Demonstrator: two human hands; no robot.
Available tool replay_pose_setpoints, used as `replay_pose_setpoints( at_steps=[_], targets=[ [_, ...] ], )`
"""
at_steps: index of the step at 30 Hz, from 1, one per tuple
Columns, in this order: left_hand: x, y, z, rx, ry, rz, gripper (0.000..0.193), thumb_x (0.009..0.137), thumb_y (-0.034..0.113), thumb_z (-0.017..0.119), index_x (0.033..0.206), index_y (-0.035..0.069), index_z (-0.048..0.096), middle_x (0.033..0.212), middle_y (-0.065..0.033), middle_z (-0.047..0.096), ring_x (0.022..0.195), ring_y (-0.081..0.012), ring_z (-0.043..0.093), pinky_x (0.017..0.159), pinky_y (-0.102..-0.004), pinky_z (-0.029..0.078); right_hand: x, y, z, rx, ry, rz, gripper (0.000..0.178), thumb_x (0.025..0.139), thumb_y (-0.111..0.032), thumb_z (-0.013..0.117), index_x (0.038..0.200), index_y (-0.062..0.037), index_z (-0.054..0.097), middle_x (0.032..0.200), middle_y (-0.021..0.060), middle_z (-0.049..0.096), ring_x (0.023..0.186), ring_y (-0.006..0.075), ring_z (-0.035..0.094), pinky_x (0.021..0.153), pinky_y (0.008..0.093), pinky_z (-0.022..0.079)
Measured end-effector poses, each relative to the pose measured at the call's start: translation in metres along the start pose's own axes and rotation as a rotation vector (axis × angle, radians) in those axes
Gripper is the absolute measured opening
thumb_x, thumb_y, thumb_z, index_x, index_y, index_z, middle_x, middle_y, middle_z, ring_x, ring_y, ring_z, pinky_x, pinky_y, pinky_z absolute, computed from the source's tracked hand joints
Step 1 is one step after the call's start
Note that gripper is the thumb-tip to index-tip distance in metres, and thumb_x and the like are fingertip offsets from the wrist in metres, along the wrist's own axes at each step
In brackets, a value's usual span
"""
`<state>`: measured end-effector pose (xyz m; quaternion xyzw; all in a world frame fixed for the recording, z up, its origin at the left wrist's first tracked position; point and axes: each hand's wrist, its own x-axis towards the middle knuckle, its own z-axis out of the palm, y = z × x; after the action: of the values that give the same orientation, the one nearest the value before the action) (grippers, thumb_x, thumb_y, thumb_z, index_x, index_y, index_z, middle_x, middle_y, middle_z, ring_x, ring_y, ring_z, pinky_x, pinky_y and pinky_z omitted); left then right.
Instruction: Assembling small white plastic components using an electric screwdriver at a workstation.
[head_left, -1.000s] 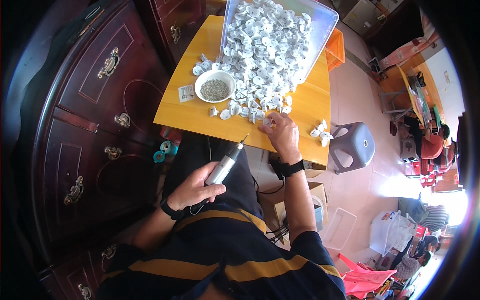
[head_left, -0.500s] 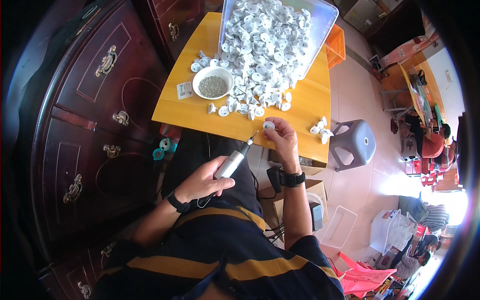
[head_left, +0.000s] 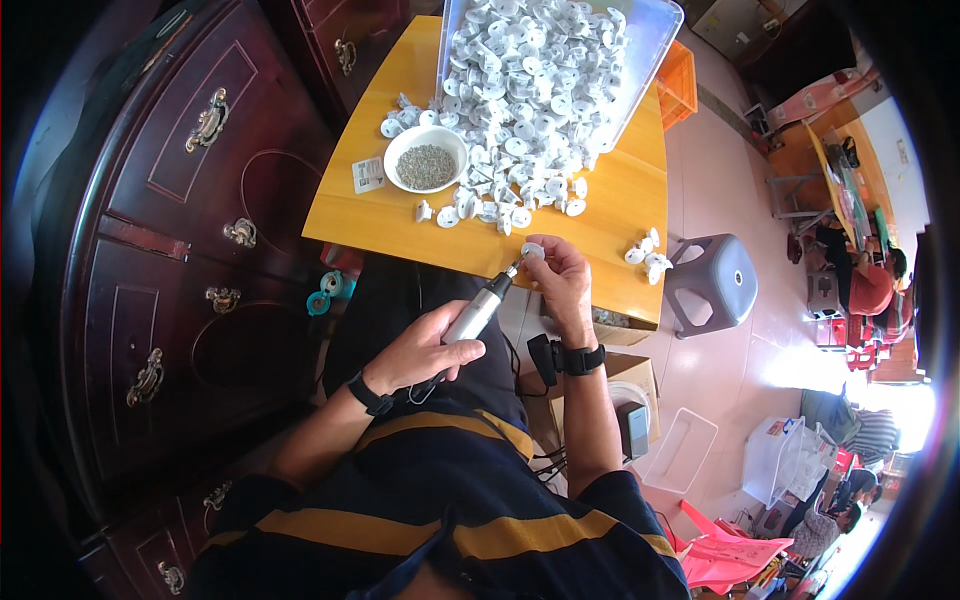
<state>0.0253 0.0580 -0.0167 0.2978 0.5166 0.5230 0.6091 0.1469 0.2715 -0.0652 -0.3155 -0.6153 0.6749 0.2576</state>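
My left hand [head_left: 428, 350] is wrapped round a silver and black electric screwdriver [head_left: 474, 316], its tip pointing up and to the right. In the fingers of my right hand [head_left: 562, 278] is a small white round plastic part [head_left: 532, 251], pinched over the table's near edge. The screwdriver's tip meets or nearly meets this part; actual contact is too small to make out. Beyond my hands, many similar white plastic parts [head_left: 515, 150] spill from a clear plastic bin [head_left: 640, 95] onto the yellow table [head_left: 390, 225]. A white bowl [head_left: 392, 172] beside them holds many tiny metal pieces, apparently screws.
Several white parts [head_left: 648, 256] lie apart at the table's right. A grey stool [head_left: 722, 280] stands right of the table, an orange crate [head_left: 678, 85] behind it. Dark wooden drawers [head_left: 190, 230] line the left. Below my right arm is a cardboard box [head_left: 540, 415]. People sit far right.
My left hand has moved up and to the right, bringing the screwdriver's tip to the white part. My right hand stays nearly in place, still pinching it.
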Motion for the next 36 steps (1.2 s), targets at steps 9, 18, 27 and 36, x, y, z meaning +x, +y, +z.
replay_pose_setpoints(
  at_steps=[9, 18, 27, 36],
  targets=[
    [0.001, -0.001, -0.001, 0.001, 0.003, -0.013, 0.047, 0.097, 0.022, 0.066, 0.133, -0.001, 0.045, 0.086, -0.0018, 0.056, 0.063, -0.0065, 0.054, 0.059, -0.0215, 0.048, -0.002, 0.0, 0.002, -0.007, 0.012, -0.012, 0.02, 0.091, -0.002, 0.067, 0.111, -0.0006, 0.069, 0.093, 0.0, 0.071, 0.081, 0.0024, 0.064, 0.072, 0.0173, 0.05],
    [0.001, -0.002, -0.001, 0.0, 0.01, -0.02, 0.048, 0.097, 0.022, 0.066, 0.134, -0.001, 0.045, 0.087, -0.002, 0.056, 0.063, -0.0066, 0.054, 0.059, -0.0218, 0.048, -0.002, 0.002, 0.002, -0.028, 0.018, -0.016, 0.019, 0.091, -0.002, 0.067, 0.11, -0.0005, 0.069, 0.091, -0.0005, 0.071, 0.08, 0.0021, 0.064, 0.072, 0.0176, 0.05],
    [0.003, -0.006, -0.003, -0.144, -0.025, -0.041, 0.034, 0.1, 0.021, 0.06, 0.125, 0.001, 0.047, 0.081, -0.0018, 0.056, 0.058, -0.0073, 0.054, 0.054, -0.0224, 0.047, -0.002, 0.012, 0.002, -0.04, 0.036, -0.048, 0.02, 0.09, -0.001, 0.069, 0.109, -0.0024, 0.071, 0.082, -0.0051, 0.067, 0.072, -0.0001, 0.056, 0.065, 0.0174, 0.045],
    [0.005, -0.004, -0.003, -0.144, -0.023, -0.069, 0.03, 0.1, 0.022, 0.059, 0.119, 0.003, 0.048, 0.077, -0.0017, 0.056, 0.057, -0.0074, 0.053, 0.052, -0.0222, 0.047, -0.003, 0.016, 0.002, -0.092, 0.048, -0.089, 0.021, 0.089, 0.0, 0.071, 0.109, -0.0039, 0.072, 0.078, -0.0054, 0.065, 0.069, 0.0001, 0.053, 0.062, 0.0184, 0.044]
  ],
)
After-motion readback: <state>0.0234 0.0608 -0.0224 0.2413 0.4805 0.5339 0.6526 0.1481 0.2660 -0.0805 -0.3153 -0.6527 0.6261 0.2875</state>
